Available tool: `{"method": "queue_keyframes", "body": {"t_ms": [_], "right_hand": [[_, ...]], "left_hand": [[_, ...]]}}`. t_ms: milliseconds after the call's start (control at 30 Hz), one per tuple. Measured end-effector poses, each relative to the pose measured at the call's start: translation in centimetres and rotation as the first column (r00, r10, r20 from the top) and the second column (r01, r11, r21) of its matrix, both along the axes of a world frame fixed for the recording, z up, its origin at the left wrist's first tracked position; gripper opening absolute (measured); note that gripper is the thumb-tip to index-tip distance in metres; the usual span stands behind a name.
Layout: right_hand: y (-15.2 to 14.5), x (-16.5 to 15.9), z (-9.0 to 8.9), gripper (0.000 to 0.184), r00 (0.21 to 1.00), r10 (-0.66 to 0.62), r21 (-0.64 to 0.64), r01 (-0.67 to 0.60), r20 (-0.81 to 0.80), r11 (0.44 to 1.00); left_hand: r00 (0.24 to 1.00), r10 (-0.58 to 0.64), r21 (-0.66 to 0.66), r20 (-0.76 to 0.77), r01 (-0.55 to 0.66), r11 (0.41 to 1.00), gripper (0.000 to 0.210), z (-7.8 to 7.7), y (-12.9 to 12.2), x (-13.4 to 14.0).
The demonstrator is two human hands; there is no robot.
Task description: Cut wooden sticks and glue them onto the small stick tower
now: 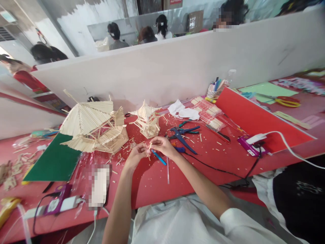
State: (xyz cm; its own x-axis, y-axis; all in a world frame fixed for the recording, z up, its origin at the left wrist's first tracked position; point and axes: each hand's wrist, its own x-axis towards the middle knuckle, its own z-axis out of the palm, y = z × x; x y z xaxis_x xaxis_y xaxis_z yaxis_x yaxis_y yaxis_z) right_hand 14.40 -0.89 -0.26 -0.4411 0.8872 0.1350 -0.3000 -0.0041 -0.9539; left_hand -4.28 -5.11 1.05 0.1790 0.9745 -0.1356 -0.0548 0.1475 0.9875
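Note:
My left hand (137, 153) and my right hand (162, 146) meet over the red table, fingertips pinched around a short thin wooden stick (150, 145). Part of the stick is hidden by the fingers. Just below my hands lies a blue pen-like rod (159, 158), with a clear glue stick (168, 171) beside it. Behind them stands a small pavilion model (145, 117) made of wooden sticks. A larger stick-built model (93, 125) with a broad slatted roof is to the left. Blue-handled pliers (181, 135) rest right of my right hand.
Wood scraps litter the red table (203, 176). Packs of sticks (208, 110), a red board (259, 118) and a purple power strip (251, 145) lie right. A green board (54, 159) and a phone (99, 186) lie left. A white partition (165, 71) bounds the back.

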Motion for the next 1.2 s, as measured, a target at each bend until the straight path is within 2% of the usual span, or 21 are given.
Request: {"method": "queue_keyframes", "body": {"t_ms": [100,200,267,367,467,600,700,733,800,867,933,1033,1200], "right_hand": [[0.1,-0.4,-0.6,0.032,0.998,-0.058,0.022,0.057,0.038,0.998],[0.1,-0.7,-1.1,0.030,0.978,-0.172,0.113,0.159,0.117,0.981],[0.0,-0.8,-1.4,0.028,0.951,-0.241,0.197,0.203,0.193,0.959],[-0.3,-0.9,-1.5,0.023,0.905,-0.291,0.331,0.184,0.311,0.925],[-0.6,-1.0,-1.3,0.017,0.874,-0.324,0.435,0.148,0.363,0.888],[-0.2,0.4,-0.1,0.013,0.794,-0.473,0.574,0.197,0.382,0.795],[0.8,3.7,0.8,0.018,0.654,-0.645,0.668,0.277,0.394,0.690],[1.1,5.1,0.9,0.021,0.581,-0.704,0.696,0.301,0.408,0.652],[1.6,7.9,0.6,0.030,0.408,-0.768,0.740,0.268,0.493,0.617],[1.8,10.2,-0.2,0.047,0.208,-0.775,0.753,0.190,0.597,0.630],[1.6,11.5,-1.3,0.059,0.075,-0.726,0.719,0.100,0.684,0.688],[1.4,11.9,-2.6,0.061,-0.016,-0.685,0.685,0.036,0.729,0.728],[2.0,11.8,-2.5,0.050,-0.046,-0.713,0.713,-0.008,0.700,0.701]], "left_hand": [[0.983,0.027,0.132,-0.182,-0.002,0.991,0.033,0.2,0.1,-0.3],[0.913,0.059,0.269,-0.404,0.057,0.961,0.024,0.4,0.2,-0.5],[0.833,0.093,0.327,-0.545,0.109,0.939,0.021,0.4,0.1,-0.6],[0.702,0.159,0.359,-0.694,0.146,0.922,0.018,0.2,0.1,-0.9],[0.579,0.215,0.349,-0.786,0.130,0.928,0.017,0.0,0.2,-1.4],[0.370,0.227,0.281,-0.901,0.097,0.955,0.019,-0.1,0.3,-1.9],[0.260,0.193,0.226,-0.946,0.101,0.969,0.022,0.1,0.1,-2.1],[0.240,0.190,0.220,-0.952,0.108,0.970,0.023,0.2,0.1,-2.1],[0.207,0.190,0.217,-0.960,0.118,0.969,0.024,0.4,0.0,-2.0],[0.176,0.182,0.205,-0.967,0.121,0.971,0.025,0.5,-0.1,-2.0],[0.155,0.171,0.189,-0.973,0.115,0.975,0.025,0.6,-0.2,-1.9],[0.153,0.180,0.196,-0.972,0.095,0.976,0.023,0.7,-0.2,-1.9],[0.195,0.257,0.270,-0.947,0.041,0.962,0.020,0.4,-0.2,-2.3]]}}
